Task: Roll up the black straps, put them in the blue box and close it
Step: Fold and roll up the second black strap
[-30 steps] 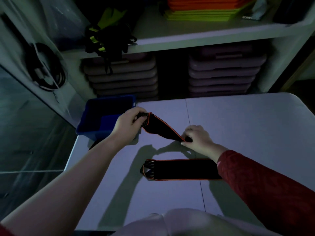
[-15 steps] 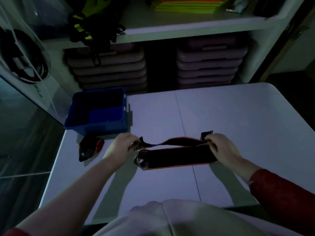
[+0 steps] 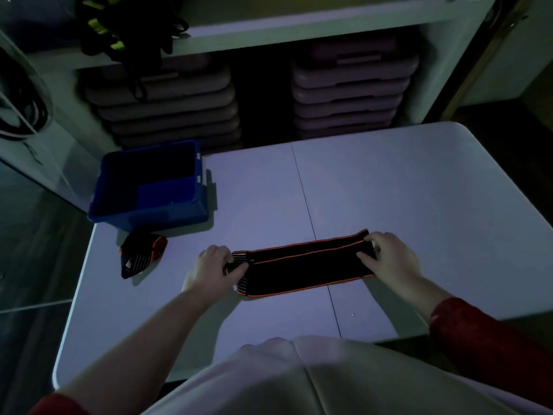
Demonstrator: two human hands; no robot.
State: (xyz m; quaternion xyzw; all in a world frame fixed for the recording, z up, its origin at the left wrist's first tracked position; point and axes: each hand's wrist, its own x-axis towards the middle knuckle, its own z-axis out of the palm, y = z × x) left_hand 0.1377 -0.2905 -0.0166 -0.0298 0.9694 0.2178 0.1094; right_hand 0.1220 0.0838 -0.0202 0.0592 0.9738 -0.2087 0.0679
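— Since half a second ago the lifted strap has come down: both black straps [image 3: 305, 265] now lie flat, side by side and touching, stretched between the two hands. What are the fingers doing?

— On the left hand [image 3: 209, 269] the thumb and fingers are pinching the striped end of the straps; the fingertips [image 3: 230, 259] curl over the far strap's end and the thumb presses from the near side. The right hand [image 3: 389, 259] grips the opposite end, fingers bent and close together over the edge, thumb tucked under toward the near strap.

— And the box?

— The blue box [image 3: 149, 217] stands open, up and to the left of the left fingers, near the far left corner of the white table [image 3: 419, 205]. Its inside is too dark to tell what it holds. No lid shows.

— Anything between them?

— A rolled strap [image 3: 140, 256], black with orange edging, lies just left of the left fingers, on the near side of the box and close to it, whether touching I cannot tell.

— Behind the fingers?

— A shelf unit [image 3: 299, 34] with stacked grey steps [image 3: 350, 94] beneath.
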